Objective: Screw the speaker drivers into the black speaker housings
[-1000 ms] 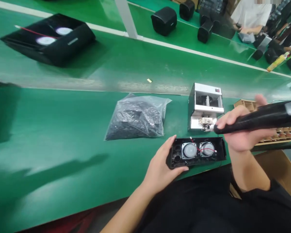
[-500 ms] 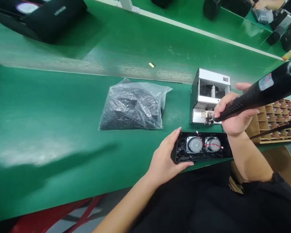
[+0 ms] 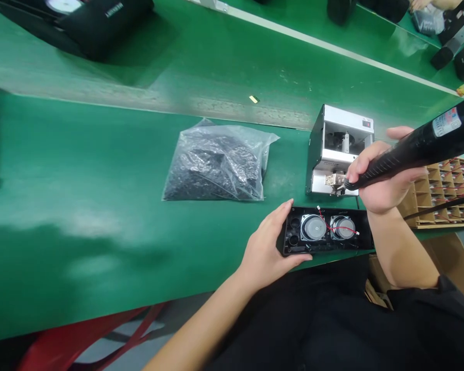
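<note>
My left hand (image 3: pixel 268 247) grips the left end of a black speaker housing (image 3: pixel 332 246), thumb along the near side and fingers along the far side. Two round speaker drivers (image 3: pixel 314 227) sit in the housing, with thin red wires and white plugs lying over them. My right hand (image 3: pixel 382 178) is wrapped around a black electric screwdriver (image 3: pixel 402 154), held slanting above the housing's right end. Its tip is at the front outlet of a silver and black screw feeder (image 3: pixel 346 131); whether a screw is on the tip I cannot tell.
A clear plastic bag (image 3: pixel 218 165) of dark parts lies left of the feeder. Right of my hand stands a divided cardboard box (image 3: pixel 423 198) with wired parts. A black speaker case (image 3: pixel 108 26) sits on the ledge at upper left. Another person's hand (image 3: pixel 441 4) shows at upper right.
The whole view has shifted slightly, moving the scene a little right and up. The screwdriver tip stays at the feeder outlet, and my left hand keeps its hold on the housing.
</note>
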A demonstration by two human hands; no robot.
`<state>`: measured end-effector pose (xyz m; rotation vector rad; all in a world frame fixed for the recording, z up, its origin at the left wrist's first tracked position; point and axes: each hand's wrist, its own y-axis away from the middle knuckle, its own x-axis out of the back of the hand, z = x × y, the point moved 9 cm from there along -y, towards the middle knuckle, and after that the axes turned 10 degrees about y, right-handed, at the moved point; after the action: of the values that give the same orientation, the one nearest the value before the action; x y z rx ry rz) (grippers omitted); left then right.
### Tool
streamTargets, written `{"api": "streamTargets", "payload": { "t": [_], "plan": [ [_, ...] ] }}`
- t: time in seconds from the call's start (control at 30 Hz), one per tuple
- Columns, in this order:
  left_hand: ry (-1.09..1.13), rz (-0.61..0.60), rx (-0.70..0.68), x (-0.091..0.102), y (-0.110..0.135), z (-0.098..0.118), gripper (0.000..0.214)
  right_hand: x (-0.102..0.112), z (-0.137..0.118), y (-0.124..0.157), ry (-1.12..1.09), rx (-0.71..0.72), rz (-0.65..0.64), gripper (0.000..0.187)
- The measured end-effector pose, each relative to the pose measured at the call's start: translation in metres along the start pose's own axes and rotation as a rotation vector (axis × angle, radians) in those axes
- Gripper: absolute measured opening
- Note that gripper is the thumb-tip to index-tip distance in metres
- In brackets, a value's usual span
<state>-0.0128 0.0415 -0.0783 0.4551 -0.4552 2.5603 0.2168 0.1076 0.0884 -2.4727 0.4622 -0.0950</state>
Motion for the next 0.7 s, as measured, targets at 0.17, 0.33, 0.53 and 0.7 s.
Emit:
{"api": "streamTargets", "payload": {
  "t": [0.17,0.33,0.53,0.7],
  "plan": [
    [0.001,0.001,-0.006,0.0,-0.001,0.001,0.126,-0.004,0.0,-0.002,0.007,-0.027,-0.019,0.066],
    [0.005,-0.014,0.038,-0.001,-0.002,0.0,0.126,0.009,-0.011,0.006,0.008,-0.123,0.026,0.07],
    [0.03,-0.044,0.055,-0.007,-0.004,0.0,0.131,0.001,-0.051,0.052,-0.078,-0.125,-0.087,0.069],
    [0.035,-0.034,0.038,-0.009,-0.004,0.001,0.135,-0.019,-0.05,0.084,-0.1,-0.062,-0.174,0.085]
  ]
}}
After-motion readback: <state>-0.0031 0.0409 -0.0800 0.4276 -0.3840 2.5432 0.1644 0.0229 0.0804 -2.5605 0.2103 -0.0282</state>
